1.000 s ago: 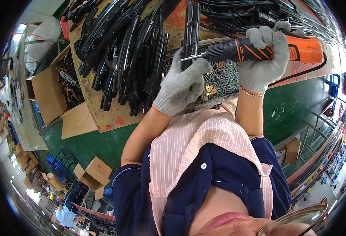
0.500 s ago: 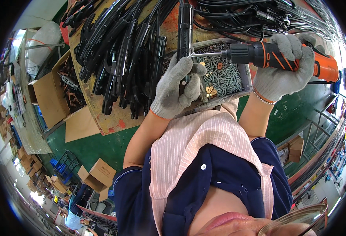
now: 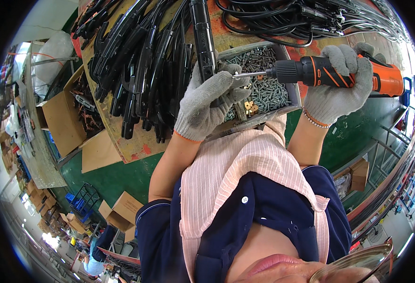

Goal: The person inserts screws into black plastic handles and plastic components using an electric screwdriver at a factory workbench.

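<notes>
My gloved right hand (image 3: 341,80) is wrapped round an orange and black power screwdriver (image 3: 306,70), held level and pointing left. Its thin bit (image 3: 254,74) reaches to the fingertips of my gloved left hand (image 3: 207,101). That hand is closed around the lower end of a black tubular handle (image 3: 202,35), which stands up from the fist and tilts a little left. Whether a screw sits at the bit's tip is too small to tell. Under the bit lies a bin (image 3: 294,94) filled with small silver screws (image 3: 271,92), darker screws and a few brass pieces (image 3: 251,107).
Many similar black handles with cables (image 3: 141,70) are heaped on the worn wooden table (image 3: 139,146) to the left. Coiled black cables (image 3: 268,21) lie at the far side. An open cardboard box (image 3: 63,120) of metal parts stands left of the table. A person (image 3: 94,259) is at lower left.
My left hand and the black handle have moved slightly left, and the handle tilts more. The bit's tip now lies beside the fingertips rather than against the handle's side. The screwdriver shifted slightly.
</notes>
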### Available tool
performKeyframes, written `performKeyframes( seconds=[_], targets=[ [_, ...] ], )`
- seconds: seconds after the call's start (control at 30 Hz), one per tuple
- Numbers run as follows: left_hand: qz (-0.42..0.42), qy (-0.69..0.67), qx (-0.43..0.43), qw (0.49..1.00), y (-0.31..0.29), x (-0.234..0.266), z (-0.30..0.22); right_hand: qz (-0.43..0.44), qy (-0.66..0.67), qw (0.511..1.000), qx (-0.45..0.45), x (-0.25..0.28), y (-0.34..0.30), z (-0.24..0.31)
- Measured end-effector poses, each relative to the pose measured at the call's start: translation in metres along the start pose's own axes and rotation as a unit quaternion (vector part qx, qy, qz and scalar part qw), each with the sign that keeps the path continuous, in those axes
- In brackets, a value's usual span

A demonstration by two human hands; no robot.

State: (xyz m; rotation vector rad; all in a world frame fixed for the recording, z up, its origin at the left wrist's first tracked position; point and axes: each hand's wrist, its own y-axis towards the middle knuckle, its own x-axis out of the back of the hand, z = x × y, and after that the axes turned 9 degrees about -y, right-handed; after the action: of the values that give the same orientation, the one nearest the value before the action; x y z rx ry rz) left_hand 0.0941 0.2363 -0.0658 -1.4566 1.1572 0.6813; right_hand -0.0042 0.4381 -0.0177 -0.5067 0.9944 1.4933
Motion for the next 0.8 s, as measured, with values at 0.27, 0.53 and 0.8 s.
performKeyframes(
  seconds=[0.27,0.53,0.8],
  targets=[
    [-0.023,-0.011,-0.009,1.0,0.001,-0.001,0.007,-0.011,-0.027,0.999,0.027,0.001,-0.001,0.001],
    [-0.005,-0.046,0.001,0.999,0.002,0.009,0.009,0.008,0.027,0.999,0.032,-0.003,-0.003,0.006],
    [-0.033,0.034,-0.02,0.999,0.003,0.002,0.008,0.022,-0.021,0.999,0.043,-0.007,-0.008,0.01]
  ],
)
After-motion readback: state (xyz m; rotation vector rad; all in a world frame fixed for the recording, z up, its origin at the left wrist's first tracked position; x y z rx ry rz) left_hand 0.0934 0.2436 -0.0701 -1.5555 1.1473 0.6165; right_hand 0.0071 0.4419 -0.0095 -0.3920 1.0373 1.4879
